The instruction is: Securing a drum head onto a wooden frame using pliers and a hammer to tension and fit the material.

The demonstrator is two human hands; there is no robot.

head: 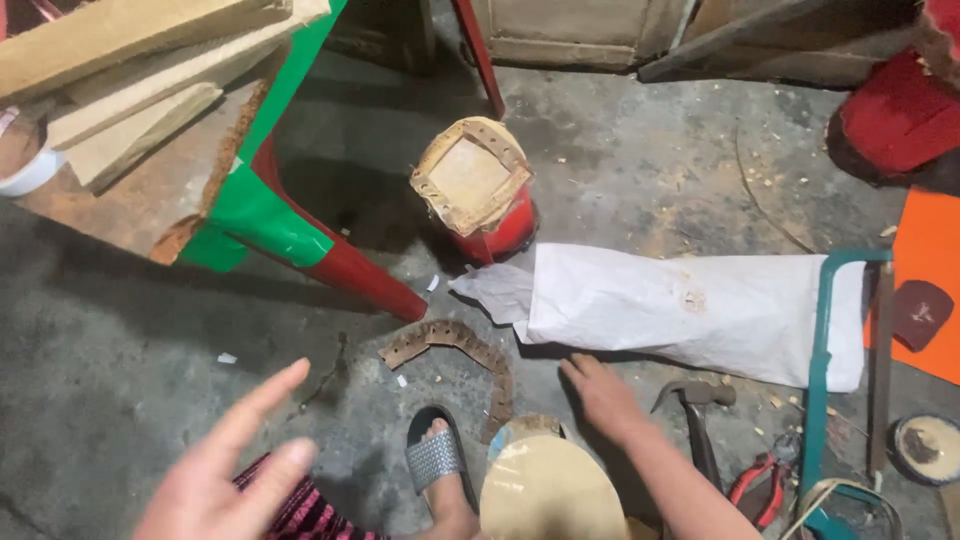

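Observation:
My left hand hovers low at the left with fingers spread, holding nothing. My right hand reaches down to the concrete floor just below a long white sack, fingers loosely extended, empty. A curved strip of brown perforated leather lies on the floor between my hands. Beyond it stands a red chair leg capped with a square worn leather pad. A round tan wooden disc rests near my sandalled foot.
An overturned red and green chair with wood planks lies at upper left. A hammer, red-handled pliers and a teal hacksaw frame lie at right. An orange sheet sits at the far right.

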